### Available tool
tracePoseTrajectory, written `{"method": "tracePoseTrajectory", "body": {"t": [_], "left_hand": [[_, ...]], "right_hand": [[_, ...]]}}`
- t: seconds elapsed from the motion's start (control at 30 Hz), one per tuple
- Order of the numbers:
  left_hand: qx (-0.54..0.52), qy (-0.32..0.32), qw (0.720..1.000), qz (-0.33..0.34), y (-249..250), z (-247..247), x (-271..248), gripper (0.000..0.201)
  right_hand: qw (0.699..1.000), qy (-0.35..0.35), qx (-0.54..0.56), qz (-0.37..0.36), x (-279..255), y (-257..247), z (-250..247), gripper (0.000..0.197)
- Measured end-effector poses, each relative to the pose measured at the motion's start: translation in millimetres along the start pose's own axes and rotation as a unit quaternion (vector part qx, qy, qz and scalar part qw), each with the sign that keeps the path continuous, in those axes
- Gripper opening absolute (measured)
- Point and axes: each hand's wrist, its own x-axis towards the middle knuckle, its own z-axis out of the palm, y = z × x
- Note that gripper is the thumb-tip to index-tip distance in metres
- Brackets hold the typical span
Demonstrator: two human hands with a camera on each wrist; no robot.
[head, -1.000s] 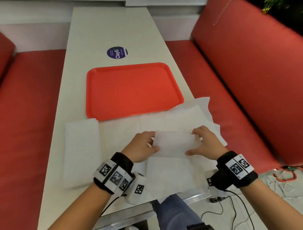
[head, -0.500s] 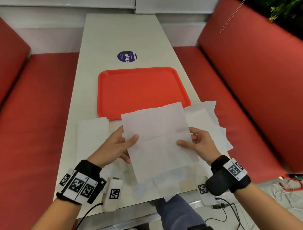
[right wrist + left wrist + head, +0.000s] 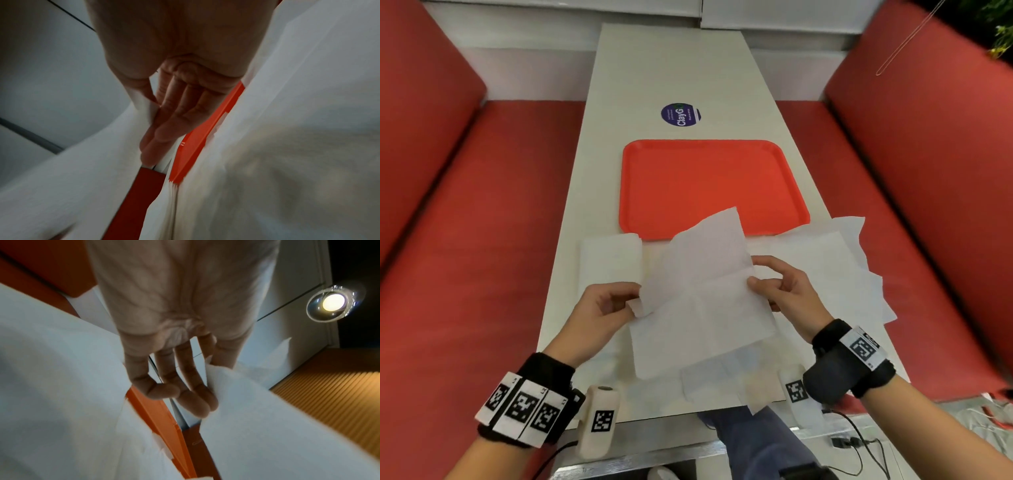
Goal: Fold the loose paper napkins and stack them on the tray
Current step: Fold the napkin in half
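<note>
An unfolded white paper napkin (image 3: 705, 294) hangs in the air above the table's near end, tilted. My left hand (image 3: 606, 305) pinches its left edge, and my right hand (image 3: 780, 291) pinches its right edge. In the left wrist view the napkin (image 3: 267, 426) sits between thumb and fingers (image 3: 197, 395). The right wrist view shows the napkin (image 3: 82, 170) pinched at my thumb, with the fingers (image 3: 164, 129) stretched along it. An orange tray (image 3: 715, 185) lies bare beyond the napkin. A folded napkin (image 3: 609, 260) lies at the tray's near left corner.
Loose unfolded napkins (image 3: 835, 260) spread over the table's near right part and hang past its edges. A round blue sticker (image 3: 680, 114) sits beyond the tray. Red bench seats (image 3: 465, 240) flank the white table (image 3: 671, 68). Cables (image 3: 859, 442) lie on the floor at the lower right.
The folded napkin was opened out and lifted off the table. It now hangs higher and more tilted, and both hands have shifted to pinch its side edges.
</note>
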Motion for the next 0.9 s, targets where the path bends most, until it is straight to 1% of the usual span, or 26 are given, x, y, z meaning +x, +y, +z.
{"method": "tracePoseTrajectory", "body": {"t": [0.07,0.1,0.17,0.2,0.23,0.33,0.37,0.4,0.43,0.47,0.53,0.6,0.63,0.67,0.7,0.73,0.77,0.8,0.87,0.9], "left_hand": [[0.008,0.000,1.000,0.017,1.9,-11.0,-7.1,0.036],[0.013,0.000,1.000,0.022,2.7,-16.3,-10.7,0.028],[0.027,0.015,0.999,0.022,1.8,-25.9,-18.8,0.026],[0.027,0.028,0.999,0.017,0.9,-29.8,-22.8,0.028],[0.014,0.033,0.999,0.011,1.4,-32.8,-26.8,0.028],[-0.043,0.019,0.999,-0.003,1.7,-40.7,-37.2,0.023],[-0.050,0.022,0.998,-0.005,2.6,-42.1,-40.4,0.020],[-0.045,0.028,0.999,-0.004,2.9,-42.8,-43.5,0.022],[-0.032,0.037,0.999,-0.005,3.2,-42.6,-46.1,0.030],[-0.013,0.053,0.999,-0.006,2.4,-41.9,-48.4,0.035],[-0.002,0.095,0.995,-0.010,2.4,-38.9,-53.3,0.035],[-0.012,0.128,0.992,-0.015,0.6,-37.8,-58.8,0.035],[-0.016,0.140,0.990,-0.019,-0.1,-38.7,-61.7,0.037],[-0.010,0.148,0.989,-0.021,-2.7,-40.4,-64.7,0.037],[-0.007,0.155,0.988,-0.021,-2.9,-41.0,-68.2,0.035],[0.003,0.155,0.988,-0.022,-4.2,-40.8,-71.7,0.034],[0.007,0.148,0.989,-0.031,-4.0,-39.0,-74.9,0.033],[0.012,0.135,0.990,-0.042,-5.5,-37.1,-77.6,0.031],[0.005,0.114,0.991,-0.072,-7.5,-30.6,-81.4,0.028],[0.000,0.117,0.989,-0.086,-8.3,-26.6,-81.5,0.026]], "right_hand": [[1.000,-0.016,-0.003,-0.012,2.2,-1.9,7.8,0.034],[0.999,-0.025,-0.009,-0.019,3.6,-3.8,11.9,0.031],[0.999,-0.025,-0.012,-0.029,4.9,-8.6,17.9,0.011],[0.999,-0.024,-0.011,-0.039,4.1,-11.3,20.4,0.008],[0.999,-0.021,-0.016,-0.046,4.8,-12.2,22.0,0.015],[0.998,-0.020,-0.049,-0.045,8.1,-14.1,29.7,0.025],[0.998,-0.014,-0.051,-0.033,9.3,-14.1,32.8,0.026],[0.999,-0.018,-0.039,-0.018,9.9,-15.2,36.5,0.023],[0.999,-0.026,-0.027,-0.004,9.3,-18.5,41.4,0.021],[0.999,-0.043,-0.016,0.003,8.7,-20.4,44.8,0.022],[0.996,-0.080,-0.036,0.016,6.6,-27.5,51.8,0.029],[0.986,-0.146,-0.076,0.027,6.0,-35.5,58.2,0.022],[0.978,-0.185,-0.091,0.032,6.7,-40.1,60.6,0.028],[0.970,-0.216,-0.110,0.026,8.5,-44.3,62.8,0.043],[0.962,-0.236,-0.137,0.008,11.0,-48.6,65.3,0.055],[0.957,-0.239,-0.165,-0.015,14.4,-53.5,69.2,0.060],[0.955,-0.233,-0.182,-0.035,20.0,-58.2,73.4,0.059],[0.954,-0.224,-0.193,-0.054,27.2,-63.5,78.7,0.052],[0.949,-0.205,-0.219,-0.092,46.1,-71.3,92.7,0.032],[0.944,-0.195,-0.244,-0.110,57.3,-72.3,99.9,0.024]]}}
